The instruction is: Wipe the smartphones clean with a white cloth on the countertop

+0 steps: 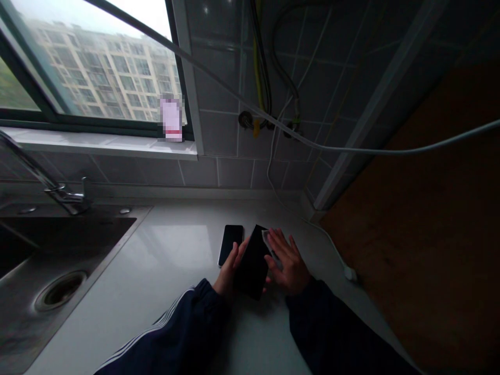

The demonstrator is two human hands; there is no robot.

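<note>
My left hand [230, 271] grips a flat black rectangular object [250, 265] by its left side, with fingertips showing at its lower right edge. It is tilted above the counter, and its exact kind is too dark to make out. My right hand [287, 260] lies over the object's right edge with its fingers nearly straight. Under those fingers a thin pale cloth [266, 238] is pressed against the black object; it may be a tissue. A smartphone [231, 244] with a dark screen lies on the counter just behind my left hand.
The white counter [175, 281] meets a steel sink [113, 237] with a faucet [70, 198] at left. A white cable [332, 239] runs along the right to a plug [350, 273]. Another cable [371, 151] hangs across the view. A brown panel [422, 219] stands at right.
</note>
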